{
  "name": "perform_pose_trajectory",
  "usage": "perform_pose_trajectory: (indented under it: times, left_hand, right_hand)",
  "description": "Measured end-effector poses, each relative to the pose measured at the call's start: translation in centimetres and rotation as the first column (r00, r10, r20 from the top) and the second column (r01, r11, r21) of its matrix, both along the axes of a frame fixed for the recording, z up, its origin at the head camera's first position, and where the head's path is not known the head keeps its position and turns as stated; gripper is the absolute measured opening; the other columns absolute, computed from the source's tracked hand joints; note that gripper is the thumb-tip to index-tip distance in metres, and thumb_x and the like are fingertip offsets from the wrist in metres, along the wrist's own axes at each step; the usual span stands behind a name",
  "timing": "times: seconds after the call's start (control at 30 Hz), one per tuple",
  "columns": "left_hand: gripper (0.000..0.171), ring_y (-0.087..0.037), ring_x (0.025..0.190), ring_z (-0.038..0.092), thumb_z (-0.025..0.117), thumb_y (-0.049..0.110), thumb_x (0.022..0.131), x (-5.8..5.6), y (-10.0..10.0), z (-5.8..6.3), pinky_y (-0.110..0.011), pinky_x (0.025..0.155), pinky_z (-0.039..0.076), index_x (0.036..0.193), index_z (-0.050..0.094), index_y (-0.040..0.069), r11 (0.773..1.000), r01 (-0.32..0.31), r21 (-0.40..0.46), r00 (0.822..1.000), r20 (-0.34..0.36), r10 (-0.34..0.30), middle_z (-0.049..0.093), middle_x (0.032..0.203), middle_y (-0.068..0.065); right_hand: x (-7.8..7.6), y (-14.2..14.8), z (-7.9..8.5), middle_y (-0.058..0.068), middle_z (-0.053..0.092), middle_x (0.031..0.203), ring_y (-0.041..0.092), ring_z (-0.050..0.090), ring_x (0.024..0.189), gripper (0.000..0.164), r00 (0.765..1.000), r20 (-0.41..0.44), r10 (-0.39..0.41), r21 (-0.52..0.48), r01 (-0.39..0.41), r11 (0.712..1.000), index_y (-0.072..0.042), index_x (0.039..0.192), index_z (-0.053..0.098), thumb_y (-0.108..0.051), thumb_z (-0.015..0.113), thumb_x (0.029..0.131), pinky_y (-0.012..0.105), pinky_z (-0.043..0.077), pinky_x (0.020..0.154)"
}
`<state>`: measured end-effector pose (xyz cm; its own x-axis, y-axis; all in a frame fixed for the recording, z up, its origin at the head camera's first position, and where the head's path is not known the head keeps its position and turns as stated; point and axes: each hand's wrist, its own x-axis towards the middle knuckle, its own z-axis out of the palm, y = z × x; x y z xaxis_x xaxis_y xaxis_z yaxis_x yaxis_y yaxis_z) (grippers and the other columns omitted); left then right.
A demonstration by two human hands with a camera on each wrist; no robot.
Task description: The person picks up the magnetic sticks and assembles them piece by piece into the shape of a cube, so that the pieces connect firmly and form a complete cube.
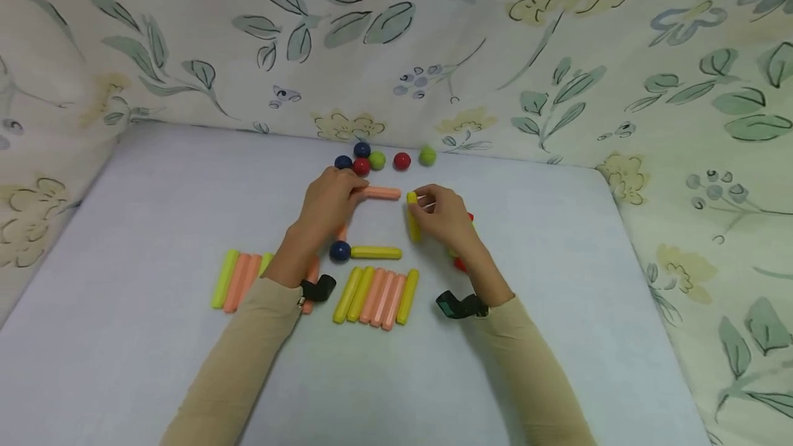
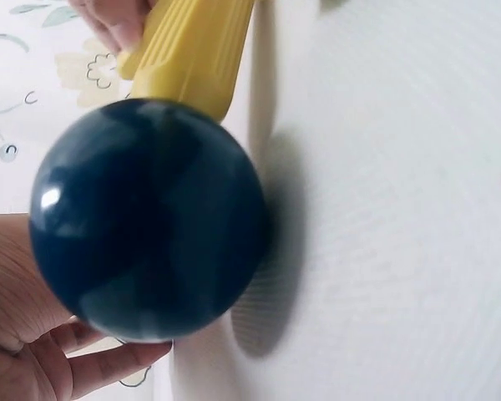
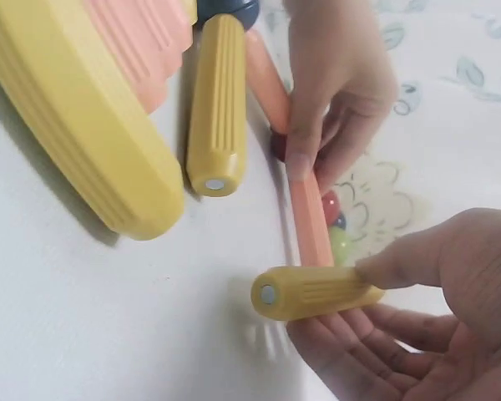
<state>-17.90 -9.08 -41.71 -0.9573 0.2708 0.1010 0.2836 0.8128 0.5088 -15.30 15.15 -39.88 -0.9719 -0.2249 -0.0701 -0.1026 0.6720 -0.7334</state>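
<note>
My left hand [image 1: 328,202] pinches a salmon magnetic stick [image 1: 384,193] near its left end. In the right wrist view a dark red ball [image 3: 279,145] sits at that end, partly behind the fingers. A second salmon stick [image 1: 342,232] runs from there toward a navy ball [image 1: 340,251]. From this ball a yellow stick [image 1: 376,252] extends right. My right hand [image 1: 445,215] holds another yellow stick [image 1: 414,224] between thumb and fingers, close to the free end of the salmon one. Its silvery end disc [image 3: 269,294] faces the right wrist camera.
Several balls, navy, red and green [image 1: 427,155], stand by the back edge. Nearer me lie a row of yellow and salmon sticks [image 1: 379,296] and, left, a row of lime and salmon sticks [image 1: 243,281], partly behind my left arm. Red pieces [image 1: 460,265] show behind my right wrist.
</note>
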Motion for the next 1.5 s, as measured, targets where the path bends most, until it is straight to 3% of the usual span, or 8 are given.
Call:
perform_pose_trajectory:
  times: [0.3,0.5,0.6,0.73,0.83,0.93,1.17,1.5]
  left_hand:
    - [0.028,-0.034,0.114,0.062,0.074,0.018,0.101,0.0,-0.4,0.5,-0.050,0.097,0.054,0.126,0.077,0.008,1.000,-0.014,0.027,1.000,0.026,0.014,0.073,0.129,-0.011]
    - [0.028,-0.033,0.114,0.062,0.075,0.018,0.100,0.2,-0.2,0.3,-0.050,0.095,0.055,0.126,0.077,0.008,1.000,-0.021,0.019,0.999,0.036,0.021,0.073,0.128,-0.011]
    - [0.028,-0.033,0.113,0.063,0.076,0.018,0.100,0.1,-0.2,0.3,-0.050,0.095,0.055,0.125,0.078,0.008,0.999,-0.022,0.027,0.999,0.036,0.021,0.074,0.126,-0.012]
    - [0.028,-0.033,0.112,0.063,0.075,0.019,0.100,0.0,-0.2,0.3,-0.050,0.095,0.055,0.126,0.077,0.008,0.999,-0.024,0.027,0.999,0.033,0.023,0.074,0.126,-0.011]
    - [0.027,-0.033,0.112,0.063,0.075,0.019,0.100,0.1,-0.3,0.2,-0.050,0.095,0.055,0.125,0.078,0.008,0.999,-0.028,0.023,0.999,0.033,0.027,0.074,0.125,-0.011]
    - [0.027,-0.033,0.112,0.064,0.076,0.019,0.099,0.2,-0.4,0.3,-0.051,0.094,0.056,0.124,0.078,0.009,0.999,-0.028,0.024,0.999,0.036,0.027,0.075,0.123,-0.010]
    - [0.026,-0.033,0.112,0.064,0.076,0.018,0.099,0.2,-0.1,0.5,-0.051,0.094,0.056,0.123,0.079,0.008,0.999,-0.019,0.045,1.000,0.012,0.018,0.075,0.123,-0.011]
    - [0.027,-0.035,0.114,0.066,0.076,0.017,0.100,0.4,-0.1,0.5,-0.053,0.092,0.057,0.124,0.078,0.007,0.998,-0.027,0.055,0.999,0.024,0.025,0.075,0.125,-0.012]
  right_hand:
    - [1.0,0.2,-0.5,0.010,0.065,0.098,0.022,0.061,0.080,0.035,0.996,0.074,0.039,0.040,-0.042,0.998,-0.006,0.131,0.066,-0.022,0.067,0.099,0.029,0.050,0.067]
    - [0.2,-0.1,-0.6,0.013,0.070,0.103,0.025,0.064,0.086,0.036,0.999,0.045,0.024,0.188,-0.032,0.982,-0.002,0.124,0.068,-0.027,0.071,0.099,0.035,0.056,0.075]
    - [-1.6,-0.5,0.0,0.016,0.071,0.108,0.029,0.066,0.094,0.034,0.998,-0.056,0.026,0.275,-0.010,0.961,-0.001,0.122,0.070,-0.026,0.073,0.099,0.041,0.058,0.080]
    - [-5.5,-1.5,0.0,0.018,0.067,0.125,0.033,0.066,0.111,0.033,0.973,-0.215,0.081,0.332,-0.005,0.943,-0.002,0.131,0.068,-0.013,0.070,0.100,0.046,0.058,0.093]
    - [-8.1,-2.5,-0.6,0.017,0.062,0.138,0.033,0.061,0.123,0.042,0.964,-0.213,0.162,0.386,-0.069,0.920,-0.006,0.142,0.062,-0.010,0.069,0.101,0.046,0.054,0.105]
    - [-9.3,-3.1,-0.9,0.016,0.061,0.139,0.031,0.061,0.124,0.043,0.964,-0.163,0.211,0.420,-0.125,0.899,-0.008,0.144,0.062,-0.012,0.070,0.102,0.044,0.053,0.107]
    - [-7.5,-1.8,0.1,0.019,0.061,0.128,0.031,0.064,0.109,0.038,0.973,-0.175,0.153,0.328,-0.089,0.941,-0.003,0.136,0.065,-0.011,0.072,0.100,0.044,0.056,0.097]
    - [-4.7,-0.4,-0.4,0.017,0.069,0.122,0.030,0.065,0.109,0.039,0.970,-0.077,0.229,0.242,-0.204,0.949,0.000,0.134,0.066,-0.015,0.075,0.099,0.044,0.056,0.098]
